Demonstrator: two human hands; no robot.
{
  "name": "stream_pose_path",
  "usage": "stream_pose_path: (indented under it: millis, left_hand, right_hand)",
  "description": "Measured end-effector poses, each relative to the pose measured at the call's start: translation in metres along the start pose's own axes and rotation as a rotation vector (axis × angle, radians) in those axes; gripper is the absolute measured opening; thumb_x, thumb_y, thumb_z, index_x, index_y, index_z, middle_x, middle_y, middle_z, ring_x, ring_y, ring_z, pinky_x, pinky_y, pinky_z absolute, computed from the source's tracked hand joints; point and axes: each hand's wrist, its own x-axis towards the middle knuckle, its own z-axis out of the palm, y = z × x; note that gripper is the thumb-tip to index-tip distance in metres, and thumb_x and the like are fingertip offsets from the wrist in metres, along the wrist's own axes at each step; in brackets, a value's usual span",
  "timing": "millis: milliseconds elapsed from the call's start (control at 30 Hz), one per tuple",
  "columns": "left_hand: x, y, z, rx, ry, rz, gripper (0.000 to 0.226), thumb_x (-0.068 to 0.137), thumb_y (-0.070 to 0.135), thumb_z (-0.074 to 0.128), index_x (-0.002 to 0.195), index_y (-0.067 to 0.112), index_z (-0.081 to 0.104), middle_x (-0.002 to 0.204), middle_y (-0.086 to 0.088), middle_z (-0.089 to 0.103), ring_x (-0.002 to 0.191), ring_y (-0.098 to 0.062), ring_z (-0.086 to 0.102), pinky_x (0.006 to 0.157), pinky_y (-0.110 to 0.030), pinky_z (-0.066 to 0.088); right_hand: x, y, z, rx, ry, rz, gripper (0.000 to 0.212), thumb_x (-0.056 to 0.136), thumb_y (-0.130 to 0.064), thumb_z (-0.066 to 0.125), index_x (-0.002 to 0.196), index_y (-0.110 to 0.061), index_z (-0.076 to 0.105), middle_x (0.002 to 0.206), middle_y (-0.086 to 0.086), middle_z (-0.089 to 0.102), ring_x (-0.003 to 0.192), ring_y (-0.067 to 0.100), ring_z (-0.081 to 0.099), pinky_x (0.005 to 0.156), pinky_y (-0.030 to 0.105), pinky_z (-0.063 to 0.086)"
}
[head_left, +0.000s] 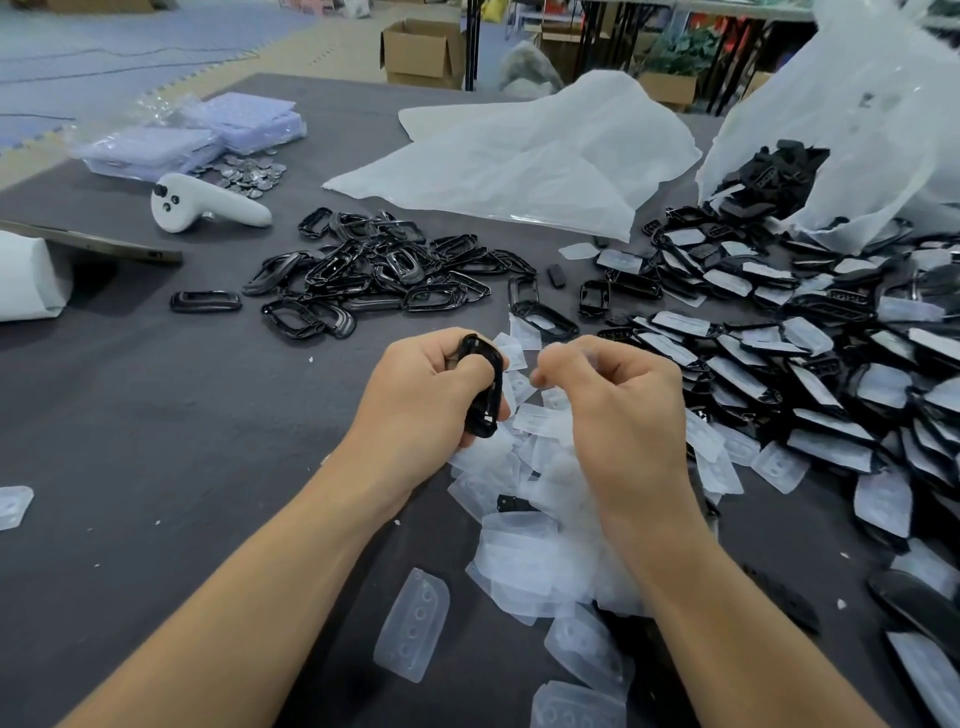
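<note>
My left hand (415, 389) grips a black plastic frame (483, 387), held upright over the dark table (156, 415). My right hand (618, 400) hovers just right of it with curled fingers that pinch a translucent film piece (558, 356), hard to make out. Below both hands lies a heap of clear plastic inserts (524, 540). Bare black frames form a pile (379, 270) further back. At the right, many black frames with clear inserts still in them spread out (810, 364).
A white hand controller (202, 205) lies at the back left, beside purple packets (208, 130) and small metal discs (249, 174). White plastic bags (519, 156) lie at the back; one at the right (857, 104) spills black parts. Cardboard boxes (423, 52) stand beyond the table.
</note>
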Motion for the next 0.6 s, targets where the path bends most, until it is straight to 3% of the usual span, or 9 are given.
stream_pose_path:
  millis: [100, 167, 233, 300, 400, 467, 500, 533, 600]
  left_hand:
    - [0.000, 0.000, 0.000, 0.002, -0.006, 0.006, 0.027, 0.093, 0.012, 0.053, 0.079, 0.023, 0.073, 0.065, -0.005, 0.073, 0.048, -0.010, 0.056, 0.040, -0.017, 0.037]
    - [-0.001, 0.000, -0.001, -0.008, -0.004, 0.008, 0.026, 0.093, 0.013, 0.053, 0.080, 0.023, 0.073, 0.065, -0.005, 0.073, 0.048, -0.010, 0.056, 0.040, -0.018, 0.037]
    - [-0.001, 0.000, -0.001, -0.025, 0.000, 0.010, 0.025, 0.094, 0.014, 0.053, 0.081, 0.023, 0.074, 0.066, -0.005, 0.073, 0.047, -0.010, 0.055, 0.040, -0.018, 0.037]
    - [-0.001, 0.001, -0.002, -0.058, -0.004, 0.001, 0.027, 0.094, 0.014, 0.054, 0.080, 0.024, 0.074, 0.066, -0.006, 0.073, 0.046, -0.011, 0.054, 0.040, -0.018, 0.036]
    - [-0.002, 0.003, -0.003, -0.173, -0.099, -0.061, 0.024, 0.094, 0.015, 0.057, 0.080, 0.021, 0.076, 0.070, -0.014, 0.073, 0.042, -0.014, 0.046, 0.038, -0.018, 0.031]
    - [-0.003, 0.005, -0.003, -0.254, -0.196, -0.125, 0.020, 0.087, 0.020, 0.059, 0.085, 0.017, 0.078, 0.078, -0.018, 0.075, 0.044, -0.016, 0.046, 0.038, -0.019, 0.031]
    - [-0.003, 0.006, -0.004, -0.278, -0.229, -0.145, 0.024, 0.084, 0.022, 0.058, 0.092, 0.016, 0.080, 0.083, -0.018, 0.077, 0.047, -0.017, 0.049, 0.038, -0.020, 0.035]
    - [-0.003, 0.006, -0.005, -0.294, -0.249, -0.154, 0.031, 0.082, 0.023, 0.056, 0.099, 0.017, 0.081, 0.088, -0.016, 0.078, 0.050, -0.017, 0.053, 0.041, -0.019, 0.039]
    - [-0.003, 0.006, -0.006, -0.311, -0.269, -0.144, 0.037, 0.085, 0.022, 0.053, 0.109, 0.022, 0.081, 0.098, -0.013, 0.080, 0.057, -0.015, 0.060, 0.046, -0.018, 0.045]
  right_hand:
    - [-0.001, 0.001, 0.001, -0.028, -0.010, -0.038, 0.030, 0.079, -0.041, 0.068, 0.073, -0.013, 0.075, 0.087, 0.008, 0.070, 0.087, 0.029, 0.067, 0.087, 0.052, 0.056]
    - [-0.001, 0.002, 0.000, -0.040, -0.017, -0.080, 0.041, 0.084, -0.043, 0.068, 0.078, -0.002, 0.071, 0.089, 0.020, 0.066, 0.087, 0.035, 0.065, 0.084, 0.056, 0.055]
    - [-0.001, 0.001, -0.001, 0.045, -0.045, -0.102, 0.044, 0.089, -0.035, 0.072, 0.082, 0.008, 0.066, 0.074, 0.028, 0.059, 0.069, 0.037, 0.056, 0.067, 0.046, 0.055]
    - [-0.002, -0.003, -0.002, 0.135, -0.052, -0.076, 0.038, 0.092, -0.026, 0.075, 0.082, 0.010, 0.066, 0.061, 0.023, 0.046, 0.053, 0.024, 0.038, 0.053, 0.027, 0.041]
    - [-0.003, -0.002, -0.002, 0.137, -0.026, -0.082, 0.033, 0.092, -0.025, 0.077, 0.081, 0.005, 0.068, 0.071, 0.032, 0.055, 0.058, 0.032, 0.046, 0.059, 0.040, 0.046]
    - [-0.004, -0.003, -0.001, 0.136, 0.010, -0.108, 0.027, 0.093, -0.025, 0.077, 0.078, -0.003, 0.073, 0.064, 0.022, 0.057, 0.055, 0.032, 0.048, 0.056, 0.033, 0.044]
    - [-0.004, -0.004, -0.001, 0.161, 0.004, -0.112, 0.022, 0.093, -0.024, 0.076, 0.078, -0.008, 0.077, 0.062, 0.013, 0.063, 0.053, 0.023, 0.053, 0.056, 0.025, 0.047]
    - [-0.005, -0.006, 0.000, 0.193, -0.018, -0.109, 0.019, 0.094, -0.023, 0.074, 0.079, -0.013, 0.080, 0.066, 0.006, 0.070, 0.057, 0.017, 0.061, 0.059, 0.021, 0.051]
    - [-0.006, -0.009, 0.002, 0.224, -0.048, -0.082, 0.025, 0.097, -0.032, 0.069, 0.081, -0.017, 0.082, 0.081, 0.004, 0.078, 0.073, 0.021, 0.072, 0.068, 0.023, 0.057]
